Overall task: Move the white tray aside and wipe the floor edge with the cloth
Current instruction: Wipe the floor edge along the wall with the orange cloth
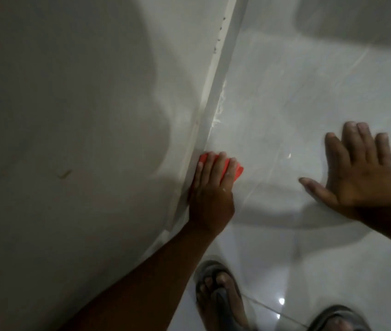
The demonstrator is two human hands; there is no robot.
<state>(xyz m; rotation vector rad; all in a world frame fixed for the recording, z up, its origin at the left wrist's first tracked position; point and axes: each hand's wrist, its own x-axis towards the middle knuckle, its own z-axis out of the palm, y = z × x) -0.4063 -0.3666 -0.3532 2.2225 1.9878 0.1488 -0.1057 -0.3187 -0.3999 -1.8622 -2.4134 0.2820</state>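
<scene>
My left hand (pixel 210 194) presses an orange-red cloth (pixel 237 172) flat against the floor edge (pixel 207 130), where the glossy white floor meets the wall's base strip. Fingers lie over the cloth, and most of it is hidden under the hand. My right hand (pixel 356 173) rests flat on the white floor (pixel 285 96) to the right, fingers spread, holding nothing. White smears mark the floor along the edge just beyond the cloth. No white tray is in view.
A pale wall (pixel 70 115) fills the left half, with a small mark on it. My two feet in grey sandals (pixel 218 295) stand on the tiles at the bottom. A dark shadow lies at the top right.
</scene>
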